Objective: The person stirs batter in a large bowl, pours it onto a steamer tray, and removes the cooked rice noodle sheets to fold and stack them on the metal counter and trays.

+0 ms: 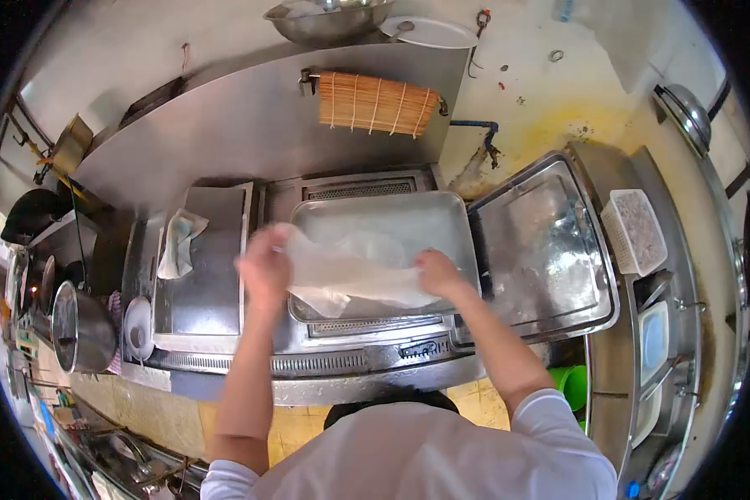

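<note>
A thin, whitish, partly see-through cloth (350, 271) is stretched between my two hands above a shallow metal tray (429, 217). My left hand (267, 265), somewhat blurred, is closed on the cloth's left end over the tray's left rim. At the opposite end, my right hand (437, 273) pinches a corner above the right part of the tray. The cloth sags in folds and hides some of the tray's bottom. Beneath the tray, a slotted metal grate (362, 188) shows at the back and front.
A larger wet tray (542, 250) stands on the right, beside a white basket (634, 232). On the left, a folded cloth (181, 243) lies on a metal cover (200, 304). A pot (82, 327) is farther left. A bamboo mat (377, 103) hangs on the back panel.
</note>
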Demonstrator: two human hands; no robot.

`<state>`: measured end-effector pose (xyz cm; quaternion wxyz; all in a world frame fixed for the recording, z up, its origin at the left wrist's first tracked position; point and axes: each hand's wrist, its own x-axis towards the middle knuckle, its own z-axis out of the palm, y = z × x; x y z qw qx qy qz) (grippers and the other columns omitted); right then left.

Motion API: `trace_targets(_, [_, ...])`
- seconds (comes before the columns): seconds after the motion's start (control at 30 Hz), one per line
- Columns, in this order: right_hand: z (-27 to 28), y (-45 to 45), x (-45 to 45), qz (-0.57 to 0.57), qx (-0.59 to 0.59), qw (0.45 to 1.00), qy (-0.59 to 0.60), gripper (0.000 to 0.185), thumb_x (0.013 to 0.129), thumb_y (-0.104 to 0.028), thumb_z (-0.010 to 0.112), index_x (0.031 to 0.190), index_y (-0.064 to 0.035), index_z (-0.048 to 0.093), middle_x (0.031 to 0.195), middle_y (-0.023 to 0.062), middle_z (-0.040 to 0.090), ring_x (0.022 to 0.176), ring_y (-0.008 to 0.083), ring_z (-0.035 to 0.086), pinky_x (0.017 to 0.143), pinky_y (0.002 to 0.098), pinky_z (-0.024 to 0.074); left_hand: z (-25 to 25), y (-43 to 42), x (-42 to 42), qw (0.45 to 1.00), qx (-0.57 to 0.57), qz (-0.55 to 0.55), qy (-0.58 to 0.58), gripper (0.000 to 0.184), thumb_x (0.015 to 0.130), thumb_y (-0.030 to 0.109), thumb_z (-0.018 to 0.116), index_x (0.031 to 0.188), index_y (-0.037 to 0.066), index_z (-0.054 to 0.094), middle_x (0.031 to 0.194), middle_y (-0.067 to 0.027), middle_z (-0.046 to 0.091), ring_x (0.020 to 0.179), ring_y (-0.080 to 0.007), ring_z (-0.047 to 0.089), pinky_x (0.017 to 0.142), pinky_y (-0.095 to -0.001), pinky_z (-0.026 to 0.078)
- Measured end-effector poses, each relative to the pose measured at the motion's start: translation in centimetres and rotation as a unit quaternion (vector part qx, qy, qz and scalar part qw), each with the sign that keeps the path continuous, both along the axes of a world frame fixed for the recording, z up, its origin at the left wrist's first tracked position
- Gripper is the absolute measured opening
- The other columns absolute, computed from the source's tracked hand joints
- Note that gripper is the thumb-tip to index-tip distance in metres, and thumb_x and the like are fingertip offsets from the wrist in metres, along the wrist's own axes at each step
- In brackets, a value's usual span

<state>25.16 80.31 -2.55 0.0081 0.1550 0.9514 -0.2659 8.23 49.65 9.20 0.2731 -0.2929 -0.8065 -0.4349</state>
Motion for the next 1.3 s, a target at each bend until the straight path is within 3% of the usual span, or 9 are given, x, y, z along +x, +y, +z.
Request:
trace_targets(0.13, [9.6, -10.7, -4.4, 0.056, -0.321, 0.921, 0.214, 0.032, 0.082, -0.011, 0.065, 0.112, -0.0025, 0.072, 0.115, 0.0224, 0.07, 0.111, 0.0416, 0.066, 0.098, 0.0453, 0.0526, 0.4, 5.2, 5.7, 0.984, -0.06, -0.168, -0.023, 0.042, 0.07, -0.01, 0.062, 0.101, 0.014, 0.074, 0.095, -0.0077, 0.076, 0.08, -0.0267, 0.074, 0.07, -0.0392, 0.06])
trace_targets(0.4, [-2.7, -1.7, 2.0, -0.049, 0.032, 0.995, 0.086, 0.015, 0.082, -0.008, 0.062, 0.094, -0.0025, 0.069, 0.096, 0.0233, 0.07, 0.093, 0.0425, 0.068, 0.085, 0.0501, 0.0542, -3.3, -3.0, -0.8, 0.994, 0.01, 0.043, -0.098, 0.039, 0.073, -0.013, 0.053, 0.102, 0.005, 0.071, 0.089, -0.0154, 0.073, 0.083, -0.0342, 0.073, 0.075, -0.0364, 0.057])
trace_targets(0.47, [-2.3, -2.3, 3.4, -0.015, 0.152, 0.969, 0.192, 0.012, 0.083, -0.008, 0.062, 0.091, -0.0024, 0.068, 0.095, 0.022, 0.07, 0.095, 0.0421, 0.068, 0.086, 0.0524, 0.0544, -7.8, -2.9, 1.5, 0.974, -0.069, -0.02, -0.216, 0.027, 0.077, -0.006, 0.061, 0.096, 0.007, 0.075, 0.095, -0.0161, 0.073, 0.086, -0.0345, 0.072, 0.076, -0.0401, 0.057])
trace_targets(0.7, [-4.4, -1.0, 1.3, -0.003, 0.119, 0.977, -0.178, 0.021, 0.084, -0.011, 0.063, 0.1, -0.0003, 0.071, 0.107, 0.0225, 0.07, 0.106, 0.0384, 0.068, 0.092, 0.0475, 0.0552, -12.7, 0.2, 3.9, 0.86, -0.401, -0.128, -0.289, 0.023, 0.092, 0.03, 0.063, 0.095, 0.01, 0.074, 0.101, -0.0192, 0.072, 0.098, -0.0403, 0.069, 0.088, -0.0517, 0.054])
trace_targets(0.83, [3.8, -5.9, -2.5, -0.01, -0.12, 0.966, 0.227, 0.02, 0.084, -0.009, 0.062, 0.099, 0.0004, 0.073, 0.098, 0.0223, 0.072, 0.102, 0.0382, 0.069, 0.091, 0.0454, 0.055, -5.4, 5.6, 5.8, 0.942, -0.11, -0.157, -0.275, 0.013, 0.088, 0.008, 0.067, 0.099, 0.005, 0.074, 0.1, -0.02, 0.073, 0.091, -0.0398, 0.07, 0.08, -0.045, 0.058])
trace_targets(0.9, [9.2, -9.2, -3.8, -0.019, -0.318, 0.94, 0.122, 0.022, 0.085, -0.008, 0.062, 0.102, 0.0026, 0.071, 0.098, 0.0238, 0.071, 0.1, 0.0395, 0.069, 0.089, 0.0451, 0.0538, -0.9, 6.7, 6.7, 0.964, -0.028, -0.196, -0.177, 0.021, 0.082, -0.005, 0.063, 0.097, 0.005, 0.073, 0.099, -0.0182, 0.074, 0.089, -0.0374, 0.072, 0.078, -0.0415, 0.059])
trace_targets(1.13, [-3.6, 1.7, 2.7, -0.096, -0.089, 0.991, -0.014, 0.023, 0.08, -0.011, 0.062, 0.099, -0.0007, 0.073, 0.103, 0.0279, 0.07, 0.098, 0.0449, 0.067, 0.088, 0.0488, 0.0539, 3.8, -1.0, 0.3, 0.991, 0.093, 0.011, -0.093, 0.04, 0.073, -0.018, 0.051, 0.104, -0.001, 0.071, 0.089, -0.0121, 0.073, 0.082, -0.0195, 0.07, 0.079, -0.0298, 0.055])
trace_targets(1.23, [1.7, 1.4, 2.1, -0.004, 0.017, 0.997, -0.071, 0.029, 0.082, -0.009, 0.062, 0.109, -0.0015, 0.072, 0.108, 0.0276, 0.07, 0.102, 0.04, 0.069, 0.091, 0.044, 0.0538, -0.2, 0.2, 1.7, 0.997, 0.022, -0.03, -0.067, 0.041, 0.074, -0.016, 0.055, 0.105, 0.004, 0.072, 0.092, -0.0124, 0.075, 0.082, -0.021, 0.073, 0.076, -0.0333, 0.058])
trace_targets(1.3, [4.9, -3.5, -0.4, 0.03, -0.126, 0.966, 0.224, 0.029, 0.081, -0.01, 0.063, 0.108, -0.0011, 0.072, 0.108, 0.0266, 0.07, 0.104, 0.036, 0.069, 0.092, 0.0424, 0.0533, -0.8, 3.0, 4.7, 0.99, -0.03, -0.118, -0.072, 0.042, 0.072, -0.015, 0.058, 0.105, 0.008, 0.073, 0.097, -0.0109, 0.076, 0.086, -0.0255, 0.075, 0.076, -0.0367, 0.059])
